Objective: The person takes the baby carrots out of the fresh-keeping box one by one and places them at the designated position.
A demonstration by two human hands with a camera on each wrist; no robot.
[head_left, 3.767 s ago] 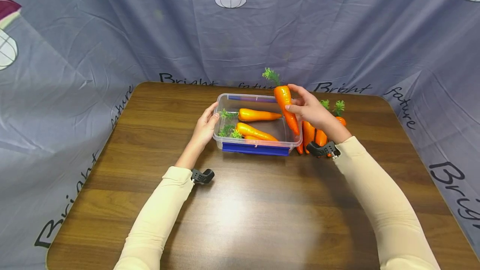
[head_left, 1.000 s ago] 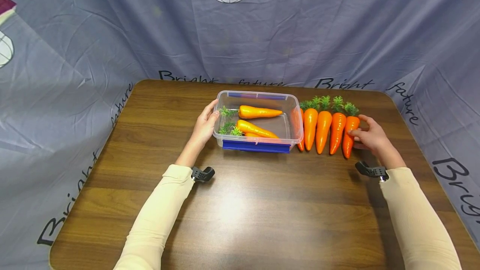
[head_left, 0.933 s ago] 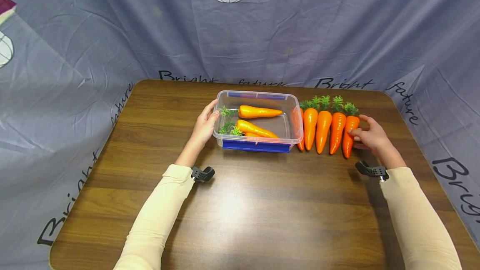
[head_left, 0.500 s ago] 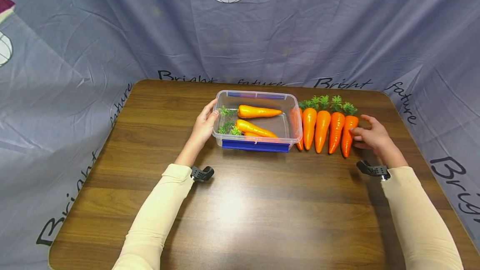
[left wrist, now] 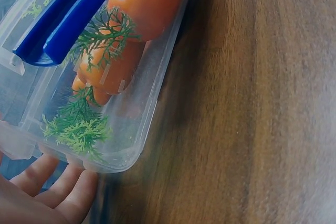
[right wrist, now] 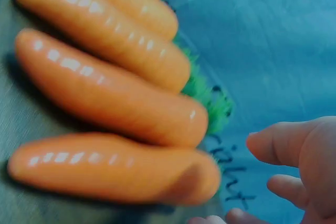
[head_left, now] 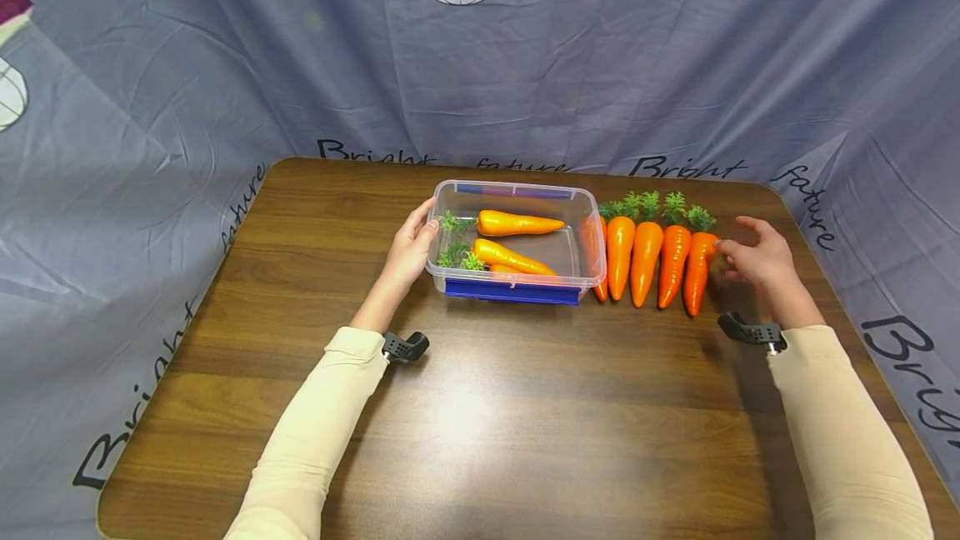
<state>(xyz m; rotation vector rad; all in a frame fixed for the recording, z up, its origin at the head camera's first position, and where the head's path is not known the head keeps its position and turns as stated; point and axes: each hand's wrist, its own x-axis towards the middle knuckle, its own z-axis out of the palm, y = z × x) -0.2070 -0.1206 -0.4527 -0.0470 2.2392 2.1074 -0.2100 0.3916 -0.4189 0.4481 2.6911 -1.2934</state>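
Carrots (head_left: 647, 265) Line Up Beside Box (head_left: 525, 279); Right Hand (head_left: 767, 261) Waits Off the End

Cream sleeves (head_left: 307, 432) reach across the near side of a brown table (head_left: 555, 423), a black mount (head_left: 405, 348) at each wrist. Beyond them, the end carrot (head_left: 700, 273) lies just left of the right hand, its long axis pointing away from the person, slim tip nearest, thick end farther off and leaning slightly right. The right hand is much the nearer of the two. Its thumb and fingers stand spread and hold nothing; the right wrist view shows a gap before the thumb, though the lowest fingertips are too cut off to judge contact.

Four more carrots lie parallel to the left, the last partly behind the box wall. Well apart, the left hand (head_left: 407, 250) holds the box's left end, thumb at the rim, fingers against the outer wall. Inside lie boxed carrots (head_left: 521, 224), tips to the right, one mostly hidden. Leafy tops (head_left: 650, 205) fringe the row's far side, before a printed cloth (head_left: 637, 90).
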